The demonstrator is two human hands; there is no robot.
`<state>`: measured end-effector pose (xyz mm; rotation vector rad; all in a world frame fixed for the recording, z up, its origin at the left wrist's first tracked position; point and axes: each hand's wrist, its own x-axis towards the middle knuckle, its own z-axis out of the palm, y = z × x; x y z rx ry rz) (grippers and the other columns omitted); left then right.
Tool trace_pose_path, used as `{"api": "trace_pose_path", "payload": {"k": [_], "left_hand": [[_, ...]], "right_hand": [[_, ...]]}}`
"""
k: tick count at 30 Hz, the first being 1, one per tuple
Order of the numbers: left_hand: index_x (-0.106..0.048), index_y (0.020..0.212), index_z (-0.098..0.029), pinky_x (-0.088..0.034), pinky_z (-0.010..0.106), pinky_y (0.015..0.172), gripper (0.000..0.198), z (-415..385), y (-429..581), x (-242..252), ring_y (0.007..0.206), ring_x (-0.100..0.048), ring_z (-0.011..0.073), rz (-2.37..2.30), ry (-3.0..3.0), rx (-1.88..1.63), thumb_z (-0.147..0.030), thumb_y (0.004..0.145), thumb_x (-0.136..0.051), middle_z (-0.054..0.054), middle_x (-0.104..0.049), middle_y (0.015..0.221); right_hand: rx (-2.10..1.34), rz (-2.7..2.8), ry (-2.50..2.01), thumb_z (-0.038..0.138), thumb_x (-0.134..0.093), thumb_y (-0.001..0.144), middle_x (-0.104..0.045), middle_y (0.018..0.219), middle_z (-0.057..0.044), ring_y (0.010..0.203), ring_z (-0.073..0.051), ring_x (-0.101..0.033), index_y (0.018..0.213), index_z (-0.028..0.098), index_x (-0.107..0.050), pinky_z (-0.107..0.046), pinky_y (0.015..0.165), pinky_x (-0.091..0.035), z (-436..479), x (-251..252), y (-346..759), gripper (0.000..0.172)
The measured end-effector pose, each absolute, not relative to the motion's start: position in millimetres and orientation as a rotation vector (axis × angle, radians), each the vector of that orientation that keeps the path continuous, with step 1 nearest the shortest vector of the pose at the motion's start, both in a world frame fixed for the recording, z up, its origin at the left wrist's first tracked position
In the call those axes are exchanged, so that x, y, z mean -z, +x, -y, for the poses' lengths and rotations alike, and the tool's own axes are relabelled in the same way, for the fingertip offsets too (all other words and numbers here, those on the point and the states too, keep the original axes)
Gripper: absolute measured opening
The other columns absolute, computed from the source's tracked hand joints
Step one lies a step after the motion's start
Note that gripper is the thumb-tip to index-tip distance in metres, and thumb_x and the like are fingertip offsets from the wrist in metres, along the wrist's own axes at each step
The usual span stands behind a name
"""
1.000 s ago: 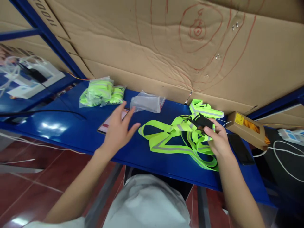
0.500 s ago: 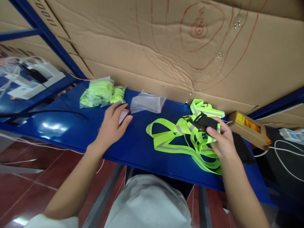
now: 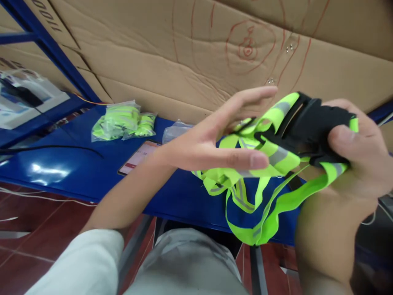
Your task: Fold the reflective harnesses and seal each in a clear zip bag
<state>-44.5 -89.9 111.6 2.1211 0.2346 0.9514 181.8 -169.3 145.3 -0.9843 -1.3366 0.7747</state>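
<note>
The straps [image 3: 281,159] (bright green, with a grey stripe) are located between the two hands, above the blue table [image 3: 190,200]. The right hand [image 3: 367,151] grips the black piece [image 3: 310,127] of the straps, with the thumb pressed against its near face. The left hand [image 3: 207,141] is open, with fingers extended and the thumb spread apart from them; the thumb passes in front of the straps, but contact cannot be determined. Loose loops hang below the hands, the lowest overlapping the front edge of the table in this view. A phone [image 3: 138,157] with a lit screen lies beyond the left forearm. Behind it are bagged straps [image 3: 123,119] and, partly hidden by the left hand, a clear bag [image 3: 175,131].
</note>
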Motion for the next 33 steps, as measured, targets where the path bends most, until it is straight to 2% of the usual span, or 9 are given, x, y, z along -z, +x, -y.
{"api": "trace_pose_path", "payload": {"k": [2,4,7,12,17,20,24,29,33], "left_hand": [[-0.036,0.159,-0.030,-0.045,0.044,0.126,0.067,93.7,-42.7,-103.8,0.157,-0.038,0.0267,-0.218,2.075,-1.001,-0.065,0.103,-0.047,0.003,-0.038,0.169],[-0.049,0.150,-0.026,-0.040,0.046,0.130,0.053,94.9,-42.5,-92.4,0.159,-0.034,0.0270,-0.247,2.119,-1.024,-0.056,0.107,-0.046,0.005,-0.041,0.167],[-0.065,0.129,-0.023,-0.034,0.049,0.131,0.032,91.0,-44.0,-74.7,0.158,-0.036,0.0308,-0.311,2.151,-1.075,-0.044,0.105,-0.058,0.008,-0.047,0.163],[-0.067,0.121,-0.020,-0.053,0.037,0.105,0.041,79.4,-49.8,-52.1,0.130,-0.064,0.0313,-0.180,1.757,-0.883,-0.040,0.088,-0.081,0.013,-0.065,0.139],[-0.063,0.116,-0.020,-0.056,0.032,0.080,0.048,74.9,-55.2,-38.4,0.098,-0.074,0.0260,-0.121,1.337,-0.708,-0.046,0.083,-0.084,0.011,-0.074,0.111],[-0.061,0.114,-0.020,-0.057,0.034,0.079,0.043,72.8,-55.0,-35.4,0.092,-0.076,0.0261,-0.116,1.283,-0.630,-0.041,0.084,-0.084,0.011,-0.076,0.103],[-0.062,0.101,-0.020,-0.058,0.038,0.077,0.041,68.0,-54.7,-35.2,0.093,-0.075,0.0294,-0.078,1.326,-0.610,-0.058,0.091,-0.072,0.013,-0.074,0.098],[-0.062,0.088,-0.019,-0.047,0.023,0.064,0.029,80.9,-60.3,-28.9,0.072,-0.062,0.0136,-0.411,1.876,-1.039,-0.033,0.083,-0.086,0.003,-0.066,0.084],[-0.064,0.087,-0.021,-0.038,0.026,0.063,0.013,99.9,-54.8,-11.6,0.070,-0.057,0.0128,-0.736,2.634,-1.702,-0.010,0.090,-0.071,0.000,-0.066,0.082]], "right_hand": [[-0.672,1.321,-0.990,0.034,-0.085,0.079,-0.068,0.073,0.003,0.058,-0.014,-0.065,0.092,0.027,-0.074,-0.026,0.053,-0.052,167.3,-144.4,185.4,0.018],[-0.626,1.275,-0.967,0.028,-0.079,0.082,-0.069,0.073,0.002,0.060,-0.015,-0.067,0.093,0.026,-0.074,-0.028,0.056,-0.054,162.0,-136.1,190.3,0.013],[-0.612,1.201,-0.934,0.024,-0.081,0.078,-0.070,0.072,0.003,0.058,-0.014,-0.066,0.090,0.024,-0.075,-0.027,0.054,-0.054,151.7,-118.6,197.2,0.014],[-0.601,1.174,-0.981,0.029,-0.090,0.072,-0.072,0.076,0.002,0.059,-0.013,-0.064,0.090,0.024,-0.078,-0.024,0.051,-0.052,140.7,-101.3,205.4,0.022],[-0.870,1.130,-0.981,0.028,-0.090,0.073,-0.074,0.076,0.002,0.058,-0.013,-0.067,0.088,0.024,-0.079,-0.025,0.054,-0.058,135.3,-101.3,214.2,0.019],[-0.945,1.112,-0.975,0.029,-0.091,0.073,-0.074,0.073,0.002,0.057,-0.012,-0.067,0.087,0.024,-0.079,-0.022,0.053,-0.057,131.5,-100.7,218.5,0.019],[-1.021,1.114,-0.966,0.030,-0.091,0.074,-0.073,0.072,0.002,0.056,-0.014,-0.068,0.088,0.023,-0.078,-0.024,0.054,-0.059,128.1,-99.5,225.0,0.020],[-1.034,1.042,-0.998,0.029,-0.091,0.069,-0.072,0.067,0.001,0.049,-0.015,-0.065,0.083,0.022,-0.076,-0.026,0.047,-0.056,123.6,-99.8,234.8,0.022],[-0.982,1.017,-0.998,0.029,-0.089,0.071,-0.072,0.067,0.000,0.049,-0.014,-0.063,0.083,0.021,-0.075,-0.028,0.051,-0.058,120.6,-99.5,236.1,0.020]]}}
